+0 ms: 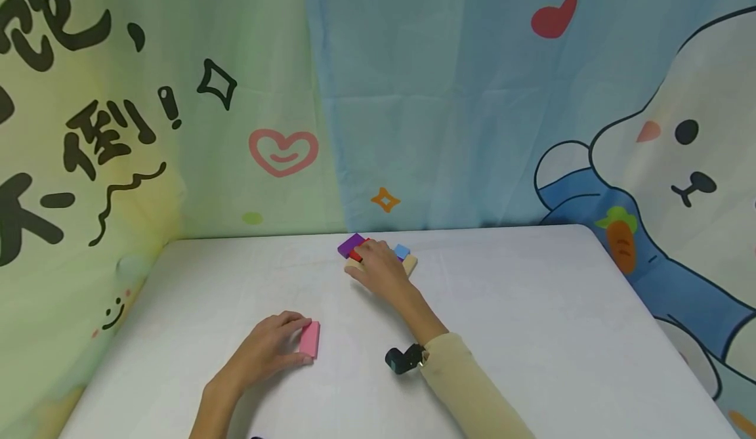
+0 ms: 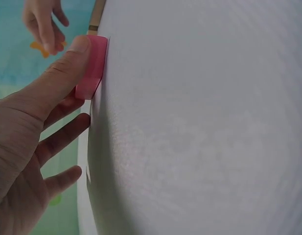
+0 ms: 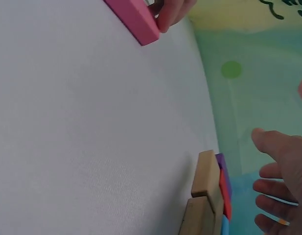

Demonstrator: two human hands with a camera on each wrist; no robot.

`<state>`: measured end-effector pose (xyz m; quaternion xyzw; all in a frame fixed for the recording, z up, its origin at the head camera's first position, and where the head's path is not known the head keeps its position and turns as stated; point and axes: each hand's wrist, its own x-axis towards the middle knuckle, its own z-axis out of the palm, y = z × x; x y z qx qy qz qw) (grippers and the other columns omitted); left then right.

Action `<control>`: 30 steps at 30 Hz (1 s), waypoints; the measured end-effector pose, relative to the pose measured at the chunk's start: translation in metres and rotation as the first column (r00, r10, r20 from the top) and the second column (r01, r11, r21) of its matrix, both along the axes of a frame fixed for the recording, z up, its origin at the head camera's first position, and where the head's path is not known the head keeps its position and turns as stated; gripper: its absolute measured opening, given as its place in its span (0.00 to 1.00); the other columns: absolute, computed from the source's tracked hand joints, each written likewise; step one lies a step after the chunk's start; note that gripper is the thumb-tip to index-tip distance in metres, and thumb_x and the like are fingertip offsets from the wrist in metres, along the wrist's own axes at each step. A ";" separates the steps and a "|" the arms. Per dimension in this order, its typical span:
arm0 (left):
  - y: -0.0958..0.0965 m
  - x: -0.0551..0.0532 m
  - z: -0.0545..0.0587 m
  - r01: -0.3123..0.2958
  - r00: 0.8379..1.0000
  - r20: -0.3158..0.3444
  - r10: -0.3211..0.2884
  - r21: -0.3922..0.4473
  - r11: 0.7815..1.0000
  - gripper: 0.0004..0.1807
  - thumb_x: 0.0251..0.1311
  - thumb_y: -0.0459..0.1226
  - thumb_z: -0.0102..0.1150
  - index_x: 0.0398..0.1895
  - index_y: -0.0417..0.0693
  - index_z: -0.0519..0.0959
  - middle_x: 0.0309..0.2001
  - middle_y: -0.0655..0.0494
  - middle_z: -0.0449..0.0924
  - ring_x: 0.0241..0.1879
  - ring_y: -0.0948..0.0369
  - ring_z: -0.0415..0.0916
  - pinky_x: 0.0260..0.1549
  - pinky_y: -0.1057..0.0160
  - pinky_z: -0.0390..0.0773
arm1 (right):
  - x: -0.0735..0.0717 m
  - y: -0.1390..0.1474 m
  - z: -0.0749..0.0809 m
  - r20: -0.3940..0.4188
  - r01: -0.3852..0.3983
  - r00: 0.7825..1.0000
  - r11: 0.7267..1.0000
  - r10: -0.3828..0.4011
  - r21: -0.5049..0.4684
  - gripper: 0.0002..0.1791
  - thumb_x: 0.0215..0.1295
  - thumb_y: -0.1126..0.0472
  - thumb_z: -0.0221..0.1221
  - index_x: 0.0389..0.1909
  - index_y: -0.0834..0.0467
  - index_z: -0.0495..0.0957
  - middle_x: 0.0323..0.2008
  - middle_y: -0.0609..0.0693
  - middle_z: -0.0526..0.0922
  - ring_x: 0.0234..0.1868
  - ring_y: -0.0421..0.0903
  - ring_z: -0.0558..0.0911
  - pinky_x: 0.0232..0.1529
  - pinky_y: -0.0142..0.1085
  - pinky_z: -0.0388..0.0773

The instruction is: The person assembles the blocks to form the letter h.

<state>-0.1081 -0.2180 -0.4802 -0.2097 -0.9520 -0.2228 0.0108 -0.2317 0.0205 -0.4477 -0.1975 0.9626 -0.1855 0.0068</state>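
Near the front left of the table, my left hand (image 1: 266, 350) pinches a pink block (image 1: 310, 339) between thumb and fingers. The left wrist view shows the thumb on the face of this pink block (image 2: 93, 68), its other fingers spread. Farther back, my right hand (image 1: 382, 273) reaches over a small group of blocks, partly hiding them. Around it show a purple block (image 1: 350, 246), a red block (image 1: 355, 255), a light blue block (image 1: 401, 251) and a plain wooden block (image 1: 410, 264). In the right wrist view its fingers are loosely extended, with nothing held, beside wooden blocks (image 3: 206, 175).
A white-covered table (image 1: 508, 334) carries the blocks. Behind it hangs a printed curtain (image 1: 437, 137) with a cartoon bear, hearts and lettering. A small black device (image 1: 404, 359) is strapped at the right wrist.
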 end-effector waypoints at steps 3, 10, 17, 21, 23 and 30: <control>0.000 0.000 -0.001 -0.002 1.000 0.007 0.002 0.001 1.000 0.35 0.40 0.56 0.68 0.55 0.56 0.75 0.50 0.65 0.75 0.53 0.61 0.71 0.56 0.54 0.71 | -0.008 -0.005 -0.005 -0.025 0.046 0.999 0.999 -0.046 0.001 0.27 0.63 0.45 0.53 0.58 0.57 0.72 0.56 0.53 0.73 0.57 0.51 0.69 0.57 0.44 0.70; -0.001 -0.001 -0.001 -0.008 1.000 0.007 0.008 -0.017 1.000 0.35 0.40 0.56 0.68 0.55 0.57 0.75 0.51 0.66 0.75 0.53 0.61 0.71 0.55 0.54 0.71 | -0.025 -0.014 -0.013 -0.074 0.096 0.993 0.994 -0.092 0.056 0.29 0.62 0.42 0.52 0.58 0.55 0.72 0.57 0.52 0.73 0.59 0.51 0.67 0.57 0.45 0.67; -0.001 -0.002 -0.004 -0.004 1.000 0.014 0.004 0.014 1.000 0.35 0.39 0.56 0.68 0.55 0.57 0.75 0.50 0.66 0.75 0.53 0.61 0.71 0.57 0.54 0.70 | -0.038 -0.024 -0.025 -0.086 0.175 0.983 0.971 -0.163 0.163 0.33 0.59 0.35 0.51 0.59 0.52 0.71 0.59 0.51 0.71 0.61 0.51 0.64 0.61 0.46 0.65; -0.001 -0.002 -0.005 0.003 1.000 -0.006 -0.003 0.002 1.000 0.35 0.39 0.57 0.68 0.55 0.57 0.75 0.50 0.67 0.74 0.53 0.62 0.71 0.56 0.55 0.71 | -0.043 -0.027 -0.029 -0.100 0.211 0.976 0.962 -0.196 0.174 0.33 0.57 0.35 0.53 0.56 0.53 0.74 0.56 0.51 0.73 0.59 0.51 0.66 0.59 0.46 0.65; -0.001 -0.002 -0.005 0.005 1.000 -0.013 -0.005 -0.003 1.000 0.35 0.39 0.56 0.68 0.55 0.57 0.75 0.50 0.68 0.75 0.52 0.62 0.71 0.55 0.55 0.71 | -0.045 -0.028 -0.030 -0.100 0.221 0.973 0.960 -0.206 0.173 0.32 0.56 0.35 0.54 0.54 0.54 0.75 0.54 0.52 0.73 0.58 0.51 0.66 0.58 0.46 0.66; -0.002 -0.002 -0.003 0.007 1.000 -0.012 -0.008 -0.027 1.000 0.34 0.40 0.57 0.67 0.55 0.58 0.75 0.50 0.67 0.75 0.52 0.62 0.71 0.55 0.56 0.72 | -0.048 -0.028 -0.033 -0.075 0.250 0.968 0.952 -0.240 0.178 0.32 0.56 0.35 0.54 0.51 0.55 0.76 0.48 0.52 0.74 0.53 0.50 0.67 0.55 0.44 0.67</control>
